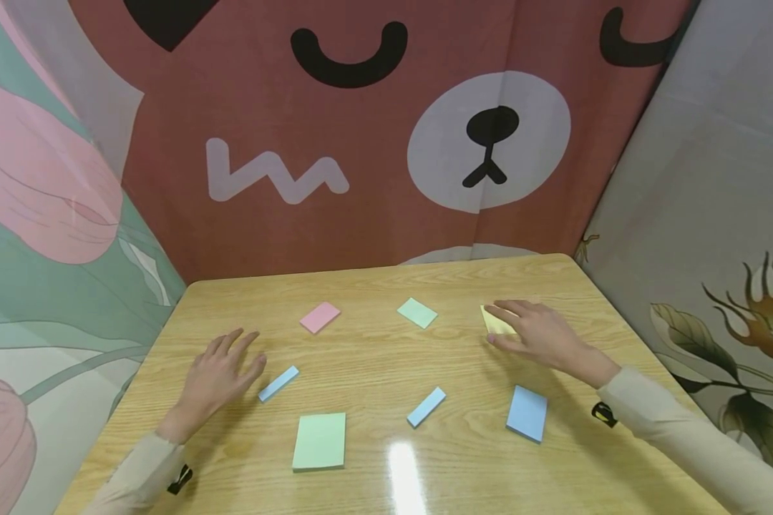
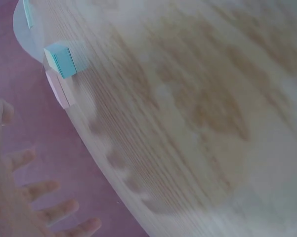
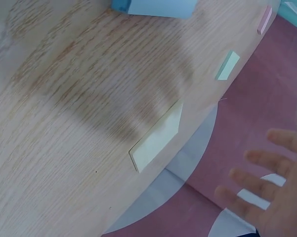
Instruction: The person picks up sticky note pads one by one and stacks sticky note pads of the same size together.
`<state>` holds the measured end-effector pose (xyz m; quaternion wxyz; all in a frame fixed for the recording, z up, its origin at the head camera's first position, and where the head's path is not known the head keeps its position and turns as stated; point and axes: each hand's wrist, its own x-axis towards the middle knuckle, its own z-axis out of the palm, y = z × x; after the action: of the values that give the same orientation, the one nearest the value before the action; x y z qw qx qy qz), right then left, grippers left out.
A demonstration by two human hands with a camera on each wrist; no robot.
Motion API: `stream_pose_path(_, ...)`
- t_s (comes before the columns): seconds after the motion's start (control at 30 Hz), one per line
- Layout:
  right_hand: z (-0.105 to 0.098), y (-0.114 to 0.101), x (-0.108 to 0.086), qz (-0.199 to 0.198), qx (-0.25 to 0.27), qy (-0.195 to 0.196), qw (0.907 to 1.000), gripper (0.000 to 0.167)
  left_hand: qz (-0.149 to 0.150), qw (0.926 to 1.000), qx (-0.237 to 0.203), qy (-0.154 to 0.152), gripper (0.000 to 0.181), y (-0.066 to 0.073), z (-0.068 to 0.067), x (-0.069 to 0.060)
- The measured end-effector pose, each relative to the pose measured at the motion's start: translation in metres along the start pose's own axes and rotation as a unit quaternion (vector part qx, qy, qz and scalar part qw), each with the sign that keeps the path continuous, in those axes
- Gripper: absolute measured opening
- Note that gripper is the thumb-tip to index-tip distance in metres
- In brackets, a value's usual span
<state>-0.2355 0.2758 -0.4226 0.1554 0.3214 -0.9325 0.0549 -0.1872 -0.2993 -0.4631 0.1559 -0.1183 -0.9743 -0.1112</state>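
fingers loosely spread, holding nothing — right hand (image 1: 544,337) over a thin, pale-yellow pad (image 3: 158,139), left hand (image 1: 214,380) near a slim blue strip (image 1: 278,384).

My head camera looks forward and down across the table (image 1: 361,357), my tilted wrist cameras from nearer, head and right sharing the yellow pad (image 3: 159,137).

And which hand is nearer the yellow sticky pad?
Right. The right hand hovers by the yellow sticky pad, not touching it; the left hand is well off to its left, near a blue strip.
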Motion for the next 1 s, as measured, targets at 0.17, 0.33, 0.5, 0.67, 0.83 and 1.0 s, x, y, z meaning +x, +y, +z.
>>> stream_pose_path(0.17, 0.004, -0.003, -0.001, -0.031, 0.003, -0.01, 0.9995, 0.061, 0.002, 1.0, 0.002, 0.003, 0.057, 0.001, 0.001, -0.001)
stream_pose_path(0.33, 0.005, -0.006, -0.002, -0.038, 0.012, -0.019, 0.999, 0.061, 0.004, 1.0, 0.005, 0.003, 0.056, 0.0, 0.003, -0.001)
stream_pose_path(0.5, 0.004, -0.01, -0.002, -0.036, 0.036, -0.033, 0.9982, 0.059, 0.013, 0.9997, 0.008, 0.016, 0.053, 0.003, 0.003, -0.002)
stream_pose_path(0.67, 0.007, -0.01, -0.003, -0.031, 0.057, -0.044, 0.9969, 0.058, 0.009, 0.9999, 0.006, 0.008, 0.053, 0.005, 0.0, -0.003)
stream_pose_path(0.83, 0.008, -0.01, -0.003, -0.049, 0.065, -0.04, 0.9959, 0.055, 0.001, 1.0, 0.005, -0.004, 0.053, 0.007, -0.001, -0.002)
stream_pose_path(1.0, 0.007, -0.013, -0.002, -0.061, 0.078, -0.041, 0.9942, 0.053, 0.002, 0.9999, 0.006, -0.008, 0.054, 0.007, 0.001, -0.003)
